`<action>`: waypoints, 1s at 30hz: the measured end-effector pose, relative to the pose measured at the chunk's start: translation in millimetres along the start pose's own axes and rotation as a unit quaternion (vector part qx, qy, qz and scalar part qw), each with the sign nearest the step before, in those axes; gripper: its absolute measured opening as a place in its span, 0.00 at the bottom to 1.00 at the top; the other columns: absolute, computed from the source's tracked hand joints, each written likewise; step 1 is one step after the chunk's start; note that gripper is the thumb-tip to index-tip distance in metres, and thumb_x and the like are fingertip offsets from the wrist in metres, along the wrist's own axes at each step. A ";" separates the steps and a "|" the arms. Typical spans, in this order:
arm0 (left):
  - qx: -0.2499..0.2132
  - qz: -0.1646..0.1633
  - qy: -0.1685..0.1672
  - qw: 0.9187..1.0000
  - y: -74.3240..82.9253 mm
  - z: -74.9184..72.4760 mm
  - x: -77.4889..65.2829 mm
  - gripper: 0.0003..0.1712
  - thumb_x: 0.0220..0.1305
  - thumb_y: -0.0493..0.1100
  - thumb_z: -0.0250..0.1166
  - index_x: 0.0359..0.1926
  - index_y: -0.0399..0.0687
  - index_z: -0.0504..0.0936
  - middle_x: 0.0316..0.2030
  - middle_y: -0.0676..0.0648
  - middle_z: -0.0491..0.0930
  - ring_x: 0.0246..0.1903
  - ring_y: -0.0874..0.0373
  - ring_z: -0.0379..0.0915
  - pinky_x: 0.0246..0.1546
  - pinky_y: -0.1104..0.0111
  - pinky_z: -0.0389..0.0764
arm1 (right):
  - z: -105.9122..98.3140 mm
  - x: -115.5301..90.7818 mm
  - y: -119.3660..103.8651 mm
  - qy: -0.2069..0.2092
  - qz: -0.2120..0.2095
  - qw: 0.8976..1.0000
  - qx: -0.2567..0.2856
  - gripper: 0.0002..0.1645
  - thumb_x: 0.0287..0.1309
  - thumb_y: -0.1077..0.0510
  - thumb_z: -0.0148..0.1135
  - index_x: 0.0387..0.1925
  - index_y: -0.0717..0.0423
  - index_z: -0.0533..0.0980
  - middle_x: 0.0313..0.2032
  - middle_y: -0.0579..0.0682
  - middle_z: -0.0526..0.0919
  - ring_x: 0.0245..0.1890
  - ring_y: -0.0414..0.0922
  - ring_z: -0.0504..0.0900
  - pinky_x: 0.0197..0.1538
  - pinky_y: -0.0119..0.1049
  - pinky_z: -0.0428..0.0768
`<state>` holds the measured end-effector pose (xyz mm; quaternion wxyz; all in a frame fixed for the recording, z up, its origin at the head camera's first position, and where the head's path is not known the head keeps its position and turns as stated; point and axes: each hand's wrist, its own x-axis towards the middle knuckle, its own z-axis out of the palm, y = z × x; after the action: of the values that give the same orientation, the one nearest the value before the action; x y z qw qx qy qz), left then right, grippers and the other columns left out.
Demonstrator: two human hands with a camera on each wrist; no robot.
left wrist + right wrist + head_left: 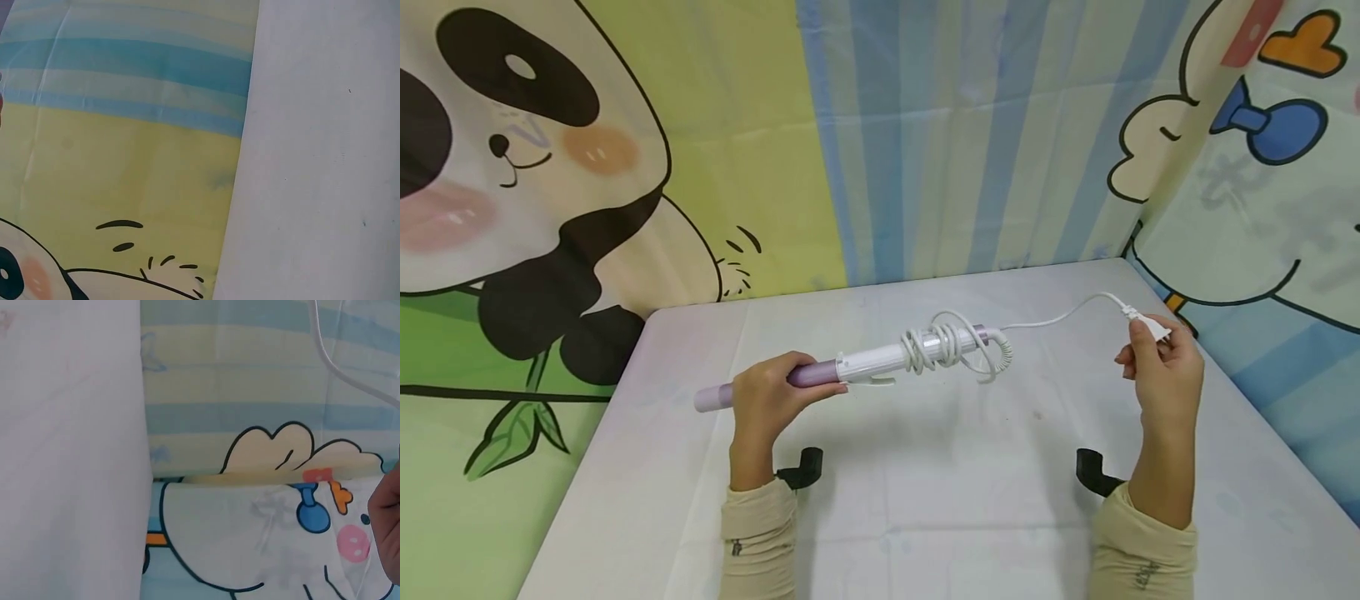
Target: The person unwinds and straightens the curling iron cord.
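A white and purple curling iron (872, 360) slants over the table in the head view. My left hand (767, 392) grips its purple barrel, with the pale tip sticking out to the left. White cord (931, 348) is wound in several loops round the handle's right half. From there a single length of cord (1052, 321) runs right to a white plug (1152, 327). Thumb and fingers of my right hand (1171, 375) pinch this plug. The right wrist view catches cord (337, 372) and part of the right hand (386, 531); the left wrist view shows mostly backdrop.
Beneath the hands is a white-covered table (940, 500). A cartoon-printed backdrop (925, 142) rises behind it, with a panda (527, 167) at left. Black curved pieces (805, 468) stick out by both wrists.
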<state>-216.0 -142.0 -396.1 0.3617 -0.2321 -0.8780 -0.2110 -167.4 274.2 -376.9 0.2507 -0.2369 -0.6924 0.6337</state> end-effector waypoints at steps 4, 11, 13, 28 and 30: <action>0.013 -0.012 0.007 1.000 -0.7 1.7 -0.9 0.31 0.24 0.66 0.75 0.23 0.46 0.82 0.17 0.49 0.80 0.13 0.59 0.71 0.15 0.69 0.66 | -16.1 12.9 10.9 0.046 0.052 0.996 0.063 0.24 0.50 0.45 0.61 0.48 0.48 0.69 0.17 0.43 0.74 0.13 0.36 0.69 0.19 0.20 0.69; 0.015 -0.024 0.017 0.999 -0.2 4.7 -0.7 0.43 0.38 0.81 0.50 0.23 0.46 0.82 0.16 0.49 0.80 0.12 0.59 0.71 0.14 0.69 0.66 | -42.9 34.6 34.0 0.105 0.124 0.974 0.157 0.19 0.50 0.48 0.63 0.42 0.48 0.69 0.14 0.44 0.75 0.09 0.38 0.69 0.16 0.24 0.69; 0.020 -0.022 0.016 0.999 0.6 5.7 -0.2 0.44 0.38 0.81 0.48 0.23 0.46 0.82 0.16 0.49 0.80 0.12 0.59 0.70 0.14 0.69 0.65 | -45.7 38.8 40.2 0.113 0.138 0.968 0.180 0.17 0.51 0.50 0.63 0.40 0.49 0.69 0.12 0.45 0.74 0.07 0.39 0.68 0.14 0.25 0.68; 0.044 -0.016 -0.033 0.998 4.7 11.3 0.1 0.40 0.33 0.80 0.57 0.24 0.47 0.83 0.17 0.50 0.80 0.12 0.60 0.69 0.14 0.70 0.64 | -57.2 59.5 92.7 0.094 0.238 0.957 0.134 0.09 0.59 0.49 0.55 0.38 0.45 0.66 0.12 0.43 0.73 0.08 0.38 0.68 0.15 0.28 0.69; 0.046 -0.016 -0.037 0.998 4.9 11.7 0.4 0.38 0.31 0.78 0.61 0.24 0.47 0.83 0.16 0.50 0.80 0.12 0.60 0.69 0.14 0.71 0.63 | -58.2 59.9 95.5 0.090 0.248 0.954 0.140 0.10 0.59 0.50 0.55 0.39 0.44 0.66 0.12 0.43 0.74 0.08 0.38 0.68 0.15 0.29 0.69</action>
<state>-219.8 -131.6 -402.4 0.3361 -0.2087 -0.9030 -0.1678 -174.4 365.1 -465.0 0.1780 -0.4199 -0.4911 0.7421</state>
